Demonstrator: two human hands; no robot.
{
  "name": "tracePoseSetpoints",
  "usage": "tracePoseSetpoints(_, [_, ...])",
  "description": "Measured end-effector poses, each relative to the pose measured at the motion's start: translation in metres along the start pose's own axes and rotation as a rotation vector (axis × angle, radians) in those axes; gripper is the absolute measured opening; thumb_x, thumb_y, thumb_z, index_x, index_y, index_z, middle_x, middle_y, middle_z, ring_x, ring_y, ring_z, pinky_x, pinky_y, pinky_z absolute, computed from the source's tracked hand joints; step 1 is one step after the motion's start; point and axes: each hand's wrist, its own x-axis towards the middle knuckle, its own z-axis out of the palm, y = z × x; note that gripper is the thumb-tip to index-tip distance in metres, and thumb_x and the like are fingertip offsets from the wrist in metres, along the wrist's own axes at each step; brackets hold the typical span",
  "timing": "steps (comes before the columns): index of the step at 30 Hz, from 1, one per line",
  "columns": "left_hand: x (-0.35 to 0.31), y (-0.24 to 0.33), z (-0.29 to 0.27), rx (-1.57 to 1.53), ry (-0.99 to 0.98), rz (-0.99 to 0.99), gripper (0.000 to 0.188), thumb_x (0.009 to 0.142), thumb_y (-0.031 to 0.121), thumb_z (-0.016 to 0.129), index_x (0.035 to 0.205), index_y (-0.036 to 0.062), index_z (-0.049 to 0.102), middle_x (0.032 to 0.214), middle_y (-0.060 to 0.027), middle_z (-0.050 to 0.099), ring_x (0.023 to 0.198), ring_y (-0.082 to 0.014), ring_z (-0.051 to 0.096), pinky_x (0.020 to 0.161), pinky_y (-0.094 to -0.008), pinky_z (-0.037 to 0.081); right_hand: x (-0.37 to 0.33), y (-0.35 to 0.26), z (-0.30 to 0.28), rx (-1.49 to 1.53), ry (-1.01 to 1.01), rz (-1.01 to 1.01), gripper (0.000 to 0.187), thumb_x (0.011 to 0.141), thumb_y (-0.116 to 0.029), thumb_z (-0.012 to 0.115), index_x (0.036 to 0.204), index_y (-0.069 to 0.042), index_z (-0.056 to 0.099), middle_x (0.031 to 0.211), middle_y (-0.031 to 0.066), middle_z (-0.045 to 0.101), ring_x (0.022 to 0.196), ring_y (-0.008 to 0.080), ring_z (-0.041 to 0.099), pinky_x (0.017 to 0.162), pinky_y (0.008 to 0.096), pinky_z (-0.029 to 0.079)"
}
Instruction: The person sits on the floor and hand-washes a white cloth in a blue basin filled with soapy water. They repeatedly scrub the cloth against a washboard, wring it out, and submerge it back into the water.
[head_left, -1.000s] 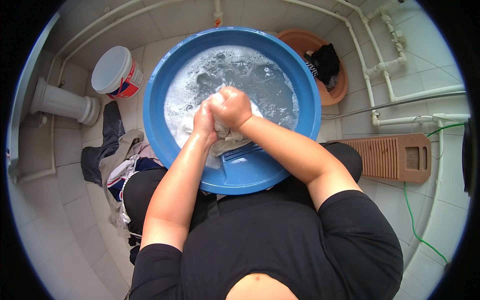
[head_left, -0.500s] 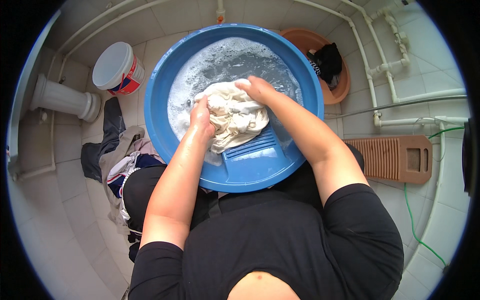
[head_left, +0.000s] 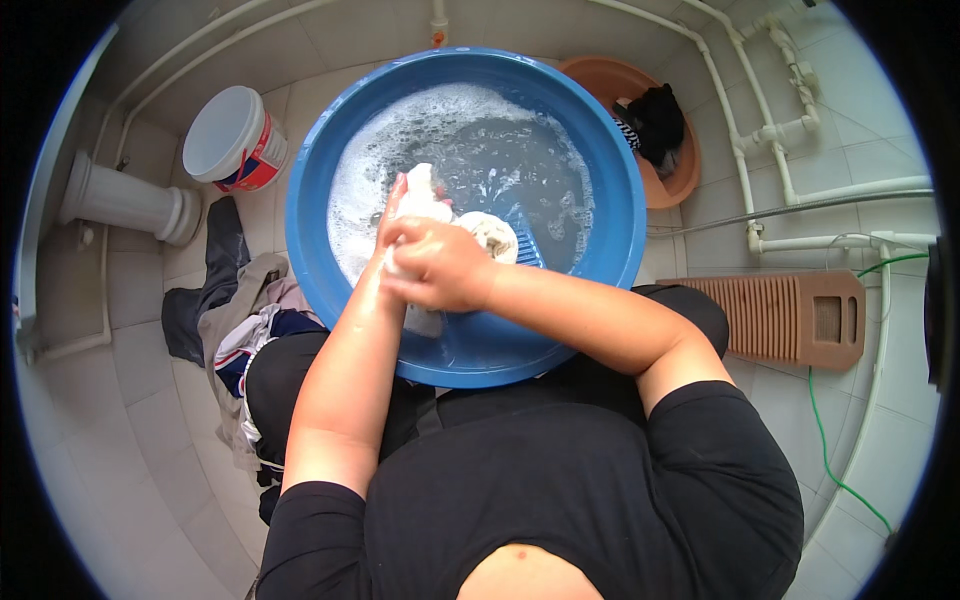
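Note:
A bunched wet white cloth [head_left: 488, 234] lies in the blue tub [head_left: 305, 225], over the ribs of the blue washboard part [head_left: 526, 243] at its near side. My left hand [head_left: 396, 205] grips the cloth's left end, with pinkish fingertips showing on its far side. Crossing over from the right, my right hand [head_left: 440, 264] is closed on the near part of the cloth, close against my left wrist. A bit of white fabric shows between its fingers and that wrist. My right hand hides much of the cloth.
Foamy water [head_left: 520, 165] fills the tub. A white bucket [head_left: 225, 135] stands at the left, near piled clothes [head_left: 240, 300]. An orange basin [head_left: 690, 170] holds dark clothes at the far right. A brown washboard [head_left: 765, 318] lies at the right, near a green cord [head_left: 825, 440].
My right hand has moved left and nearer, from the cloth's far right edge to beside my left wrist. The spread cloth is now gathered leftward, baring more water and foam.

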Motion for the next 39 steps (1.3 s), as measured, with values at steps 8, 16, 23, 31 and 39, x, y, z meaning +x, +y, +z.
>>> tracePoseSetpoints(8, [0.0, -0.027, 0.014, 0.23, 0.171, 0.121, 0.037, 0.093, 0.038, 0.038, 0.11, 0.0088, 0.052, 0.104, -0.0082, 0.057, 0.092, -0.0204, 0.056, 0.077, -0.0332, 0.048, 0.007, 0.064, 0.002, -0.284, 0.351, 0.397, 0.026, 0.073, -0.031, 0.057, 0.059, -0.01, 0.059, 0.069, 0.0101, 0.059, 0.063, 0.0291, 0.058, 0.054, 0.0413, 0.046])
tracePoseSetpoints(16, [0.004, -0.018, -0.009, 0.107, 0.092, 0.05, 0.037, 0.09, 0.042, 0.045, 0.09, 0.0078, 0.057, 0.081, -0.0063, 0.059, 0.078, -0.0188, 0.058, 0.069, -0.0328, 0.049, -0.005, 0.025, 0.012, -0.131, 0.217, 0.18, 0.018, 0.072, -0.022, 0.059, 0.058, -0.01, 0.057, 0.066, 0.0088, 0.058, 0.061, 0.0289, 0.057, 0.055, 0.0386, 0.047])
tracePoseSetpoints(23, [-0.008, -0.001, 0.021, 0.231, -0.199, 0.336, 0.046, 0.09, 0.026, 0.049, 0.128, 0.0003, 0.039, 0.116, -0.01, 0.052, 0.105, -0.019, 0.051, 0.092, -0.0305, 0.04, -0.001, 0.114, -0.062, -0.245, 0.383, 0.893, 0.04, 0.083, -0.042, 0.053, 0.072, -0.005, 0.062, 0.086, 0.0184, 0.061, 0.082, 0.0369, 0.057, 0.074, 0.0416, 0.045])
tracePoseSetpoints(31, [-0.022, 0.003, 0.003, 1.058, 0.105, 0.522, 0.026, 0.08, 0.024, 0.063, 0.092, 0.0005, 0.06, 0.086, -0.01, 0.063, 0.08, -0.0175, 0.059, 0.073, -0.029, 0.046, -0.052, 0.138, -0.096, -0.555, 0.198, 0.62, 0.035, 0.081, -0.038, 0.058, 0.094, -0.005, 0.06, 0.101, 0.0141, 0.058, 0.096, 0.032, 0.055, 0.083, 0.0378, 0.044])
tracePoseSetpoints(39, [-0.059, -0.021, 0.009, 2.126, -0.081, 0.417, 0.058, 0.061, 0.041, 0.076, 0.104, 0.0084, 0.057, 0.107, -0.0126, 0.053, 0.104, -0.0282, 0.051, 0.086, -0.0363, 0.042, -0.087, 0.117, -0.086, -0.177, -0.663, 0.508, 0.075, 0.073, -0.046, 0.067, 0.132, -0.009, 0.04, 0.143, 0.0154, 0.025, 0.132, 0.0292, 0.024, 0.105, 0.0358, 0.027])
